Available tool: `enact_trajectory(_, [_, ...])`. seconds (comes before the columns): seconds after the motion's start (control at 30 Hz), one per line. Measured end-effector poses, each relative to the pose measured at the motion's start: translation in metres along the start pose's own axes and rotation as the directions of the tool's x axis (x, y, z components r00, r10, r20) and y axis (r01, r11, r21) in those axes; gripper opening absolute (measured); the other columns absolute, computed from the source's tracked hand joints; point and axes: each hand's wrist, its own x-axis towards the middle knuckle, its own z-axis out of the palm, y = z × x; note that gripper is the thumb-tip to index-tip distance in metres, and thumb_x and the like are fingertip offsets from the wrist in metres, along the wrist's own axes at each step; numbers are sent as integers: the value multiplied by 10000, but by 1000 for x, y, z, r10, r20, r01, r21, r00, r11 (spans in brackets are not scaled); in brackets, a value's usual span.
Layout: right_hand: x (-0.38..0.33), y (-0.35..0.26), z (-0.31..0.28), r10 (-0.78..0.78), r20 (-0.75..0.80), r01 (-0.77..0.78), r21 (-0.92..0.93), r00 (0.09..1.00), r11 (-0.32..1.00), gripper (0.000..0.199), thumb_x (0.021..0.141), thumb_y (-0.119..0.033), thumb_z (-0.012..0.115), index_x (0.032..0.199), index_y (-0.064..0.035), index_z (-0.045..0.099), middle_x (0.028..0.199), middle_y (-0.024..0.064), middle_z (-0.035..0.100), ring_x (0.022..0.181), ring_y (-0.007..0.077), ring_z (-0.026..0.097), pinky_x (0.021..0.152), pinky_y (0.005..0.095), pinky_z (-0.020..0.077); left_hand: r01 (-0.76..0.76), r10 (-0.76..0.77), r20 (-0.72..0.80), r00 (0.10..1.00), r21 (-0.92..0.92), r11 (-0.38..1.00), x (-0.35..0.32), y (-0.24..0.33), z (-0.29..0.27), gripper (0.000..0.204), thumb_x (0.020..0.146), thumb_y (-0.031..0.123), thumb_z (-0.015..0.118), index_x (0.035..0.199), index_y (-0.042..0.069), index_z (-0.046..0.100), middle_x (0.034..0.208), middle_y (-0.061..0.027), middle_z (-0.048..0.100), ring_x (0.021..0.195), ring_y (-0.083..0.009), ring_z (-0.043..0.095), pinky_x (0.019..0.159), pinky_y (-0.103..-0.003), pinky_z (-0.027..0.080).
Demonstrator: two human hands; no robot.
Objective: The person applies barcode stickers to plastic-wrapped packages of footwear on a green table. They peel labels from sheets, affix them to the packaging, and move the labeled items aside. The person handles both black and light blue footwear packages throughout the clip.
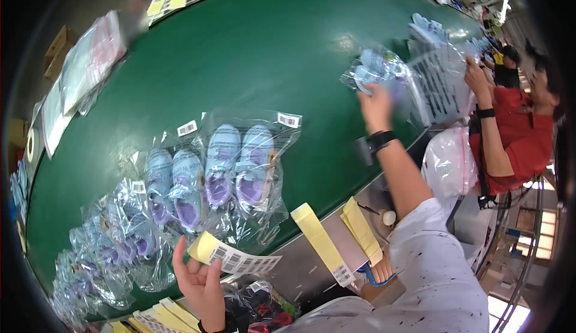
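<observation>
The right hand (377,110) is stretched over the green surface (288,51), toward its right end and near edge, at a bagged pair of blue shoes (375,63). Its fingers look partly curled at the bag's near side, but blur hides whether they grip it. A full hold around both shoes should handle better than a pinch of loose film, which could slip or stretch.

The left hand (201,282), over the near edge toward the left corner, has its index finger raised and appears to hold 1 label strip (243,261) lightly by its curled yellow end. Holding that end only keeps fingers off the printed faces; the strip is best kept clear of the plastic.

Between the hands, 2 bagged pairs (255,159) lie nearer the near edge, each with 1 white label by its bag's far edge, a useful guide for even placement.
</observation>
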Motion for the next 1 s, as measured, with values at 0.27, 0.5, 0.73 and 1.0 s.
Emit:
enact_trajectory(0.27, [42,66,-23,-163,424,402,-568,891,718,116,743,-45,639,788,-111,723,897,149,692,874,349,655,775,453,495,-28,27,-21,999,-40,999,4,-16,-5,344,925,-51,559,1266,-19,522,999,-99,688,866,-99,646,729,-220,518])
enact_trajectory(0.5, [-149,-111,17,-465,514,380,268,721,885,120,784,45,563,880,-20,593,870,160,610,852,385,590,763,474,459,14,-12,64,998,-30,999,-3,-20,-6,261,935,-40,571,1196,-45,577,965,-72,690,849,-72,626,744,-203,487])
enact_trajectory(0.73, [-176,-163,35,-654,425,491,436,626,754,138,780,63,562,900,-1,584,880,132,592,883,343,580,776,437,457,-27,23,138,990,30,999,-7,-23,2,228,938,-39,576,1165,-47,596,987,-85,691,854,-76,635,737,-200,491])
enact_trajectory(1.0, [-235,-214,-75,-567,686,-168,692,457,702,173,839,-49,717,1001,9,703,907,87,645,815,184,620,720,292,483,-69,65,94,993,36,997,-7,-18,-6,176,931,-30,601,1102,-57,630,944,-60,702,806,-48,619,669,-174,460])
